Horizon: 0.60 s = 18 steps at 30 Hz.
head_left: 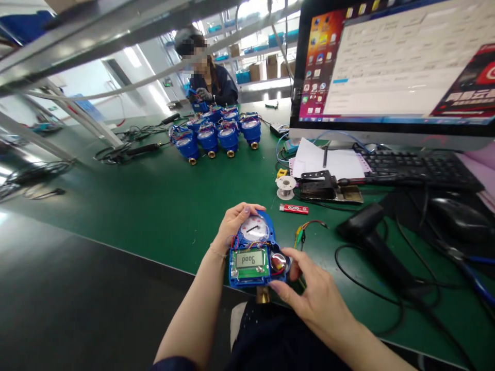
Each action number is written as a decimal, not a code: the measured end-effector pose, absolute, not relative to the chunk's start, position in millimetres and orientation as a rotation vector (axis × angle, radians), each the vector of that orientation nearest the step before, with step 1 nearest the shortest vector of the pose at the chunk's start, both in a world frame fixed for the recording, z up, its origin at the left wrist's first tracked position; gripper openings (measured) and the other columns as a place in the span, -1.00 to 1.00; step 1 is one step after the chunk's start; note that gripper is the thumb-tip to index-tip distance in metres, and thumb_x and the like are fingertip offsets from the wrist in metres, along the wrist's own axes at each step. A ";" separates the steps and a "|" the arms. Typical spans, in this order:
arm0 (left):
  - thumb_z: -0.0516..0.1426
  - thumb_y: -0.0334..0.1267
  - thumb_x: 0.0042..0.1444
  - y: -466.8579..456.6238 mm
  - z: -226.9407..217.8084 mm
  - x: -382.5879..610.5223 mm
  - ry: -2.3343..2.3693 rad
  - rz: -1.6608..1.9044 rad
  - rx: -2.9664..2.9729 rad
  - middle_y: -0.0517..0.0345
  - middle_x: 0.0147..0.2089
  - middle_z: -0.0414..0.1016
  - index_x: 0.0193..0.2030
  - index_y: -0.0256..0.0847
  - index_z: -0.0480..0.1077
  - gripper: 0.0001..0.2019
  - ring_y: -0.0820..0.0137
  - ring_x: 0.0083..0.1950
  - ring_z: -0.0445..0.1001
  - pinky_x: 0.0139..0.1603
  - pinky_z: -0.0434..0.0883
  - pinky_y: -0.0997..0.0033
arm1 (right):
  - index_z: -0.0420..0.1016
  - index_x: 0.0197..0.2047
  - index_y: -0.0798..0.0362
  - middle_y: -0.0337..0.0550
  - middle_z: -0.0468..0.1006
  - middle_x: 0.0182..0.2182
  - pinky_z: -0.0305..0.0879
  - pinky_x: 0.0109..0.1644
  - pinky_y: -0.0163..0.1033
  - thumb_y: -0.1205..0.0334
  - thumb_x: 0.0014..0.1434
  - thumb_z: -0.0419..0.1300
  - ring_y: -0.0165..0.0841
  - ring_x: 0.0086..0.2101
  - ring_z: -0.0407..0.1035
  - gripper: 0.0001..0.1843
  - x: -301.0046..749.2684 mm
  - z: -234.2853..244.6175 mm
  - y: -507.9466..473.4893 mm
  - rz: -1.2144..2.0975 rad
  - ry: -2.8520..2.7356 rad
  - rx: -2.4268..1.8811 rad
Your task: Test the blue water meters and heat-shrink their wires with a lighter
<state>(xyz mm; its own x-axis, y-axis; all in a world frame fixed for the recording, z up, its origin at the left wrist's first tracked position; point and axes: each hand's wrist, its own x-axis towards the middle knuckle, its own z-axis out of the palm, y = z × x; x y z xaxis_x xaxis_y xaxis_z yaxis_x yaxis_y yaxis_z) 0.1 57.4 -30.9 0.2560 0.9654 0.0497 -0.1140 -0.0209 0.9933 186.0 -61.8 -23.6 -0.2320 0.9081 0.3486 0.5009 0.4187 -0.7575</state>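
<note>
A blue water meter (251, 282) is held at the front edge of the green table, its round dial (254, 228) toward the far side. A green circuit board with a lit-up LCD display (249, 258) faces up, its characters upside down to me. My left hand (233, 222) is wrapped round the dial end at the upper left. My right hand (305, 281) grips the right side, thumb at the lower corner and fingers by the clear round compartment. A brass fitting (263, 295) sticks out below the meter. Thin coloured wires run between dial and board.
Several blue meters (228, 135) stand at the back, near a co-worker (216, 85). On the right are a monitor (386, 67), keyboard (417, 170), black barcode scanner (381, 247) and cables. A solder spool (285, 187), red-labelled stick (294, 208) and clip leads (300, 235) lie nearer.
</note>
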 end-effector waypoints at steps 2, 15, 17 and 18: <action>0.11 -0.08 0.07 58.6 -28.3 4.9 0.910 1.009 1.293 -0.01 -0.15 0.53 -0.44 -0.28 0.38 -0.73 0.34 -0.17 0.47 -0.22 0.38 0.41 | 0.27 -0.01 0.11 -0.30 0.32 -0.54 0.24 -0.47 -0.33 -0.06 0.31 0.00 -0.38 -0.54 0.27 -0.60 194.6 -16.0 -58.5 0.806 -1.881 -1.207; 0.15 -0.26 0.06 -4.2 20.6 -5.8 1.336 0.912 1.870 0.10 -0.17 0.44 -0.28 -0.20 0.46 -0.88 0.37 -0.09 0.41 -0.02 0.31 0.35 | 0.45 -0.16 0.11 -0.15 0.38 -0.30 0.23 -0.19 -0.25 0.27 0.19 0.12 -0.32 -0.25 0.30 -0.83 186.9 15.7 13.5 0.737 -1.956 -0.973; 0.15 -0.31 0.05 -5.1 20.2 -1.3 1.363 0.909 1.896 0.11 -0.20 0.44 -0.32 -0.22 0.45 -0.93 0.38 -0.12 0.41 -0.05 0.31 0.37 | 0.49 -0.26 0.11 -0.18 0.41 -0.34 0.23 -0.21 -0.26 0.36 0.14 0.16 -0.32 -0.28 0.32 -0.90 179.5 16.1 18.5 0.771 -2.020 -0.983; 0.14 -0.32 0.06 -4.9 19.6 0.8 1.383 0.922 1.896 0.13 -0.23 0.44 -0.35 -0.22 0.44 -0.95 0.39 -0.14 0.41 -0.07 0.32 0.38 | 0.50 -0.31 0.10 -0.20 0.42 -0.37 0.22 -0.24 -0.27 0.40 0.12 0.17 -0.33 -0.32 0.32 -0.91 177.1 15.6 19.9 0.779 -2.038 -0.992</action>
<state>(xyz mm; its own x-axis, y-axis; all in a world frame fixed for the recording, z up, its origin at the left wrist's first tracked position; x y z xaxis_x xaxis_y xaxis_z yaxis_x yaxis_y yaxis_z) 0.8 -4.9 19.6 0.2121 0.9606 0.1798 0.5354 -0.2681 0.8009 177.1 19.9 15.6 -0.4375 0.8312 0.3431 0.3905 0.5193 -0.7601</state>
